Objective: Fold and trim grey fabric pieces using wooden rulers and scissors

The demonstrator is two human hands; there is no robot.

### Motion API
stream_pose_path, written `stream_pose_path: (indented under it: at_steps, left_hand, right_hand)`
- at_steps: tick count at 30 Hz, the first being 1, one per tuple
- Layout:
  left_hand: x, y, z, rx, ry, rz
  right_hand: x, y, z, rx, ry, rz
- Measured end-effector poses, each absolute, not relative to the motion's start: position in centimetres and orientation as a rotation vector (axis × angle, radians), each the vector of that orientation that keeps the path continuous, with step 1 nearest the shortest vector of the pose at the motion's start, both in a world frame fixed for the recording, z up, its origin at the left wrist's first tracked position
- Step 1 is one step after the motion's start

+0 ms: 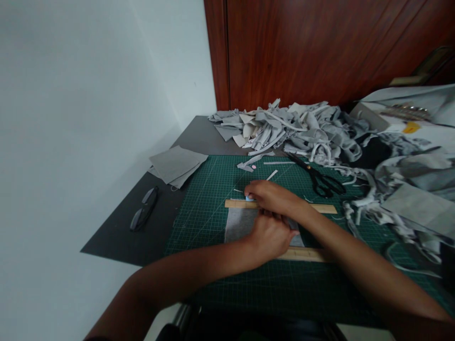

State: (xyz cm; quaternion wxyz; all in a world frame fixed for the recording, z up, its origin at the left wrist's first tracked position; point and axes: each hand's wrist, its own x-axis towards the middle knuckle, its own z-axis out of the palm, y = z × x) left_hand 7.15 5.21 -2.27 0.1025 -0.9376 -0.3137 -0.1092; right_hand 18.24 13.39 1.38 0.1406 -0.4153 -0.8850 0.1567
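Grey cloth between two wooden rulers, both hands upon it

Item: grey cloth [241, 225], one piece, flat on a green cutting mat [202, 208]. Upper ruler [325, 209], across its 12 o'clock edge; lower ruler [307, 254], at 5 o'clock, partly hidden by the arms. Right hand [268, 195], at 12 o'clock over the upper ruler, fingertips pinched on a small pale-blue piece [250, 198] (mostly covered, kind unclear). Left hand [272, 237], over the cloth, fingers partly under the right hand; whether it grips anything cannot be told. Black scissors [322, 182], at 2 o'clock on the mat. Eyeglasses [145, 208], at 9 o'clock, off the mat. Stack of grey pieces [176, 163], at 10 o'clock, overlapping the mat's corner. Scrap heap [284, 125], farther off, from 12 to 2 o'clock.
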Motion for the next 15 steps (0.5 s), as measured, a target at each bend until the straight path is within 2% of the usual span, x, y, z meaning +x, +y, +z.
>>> stream_pose_path:
  at_steps: [15]
  left_hand:
    - [7.21,5.16,-2.39,-2.853,-0.960,-0.348]
  right_hand:
    - [17.82,12.94,1.46,-1.177,-2.604,0.364]
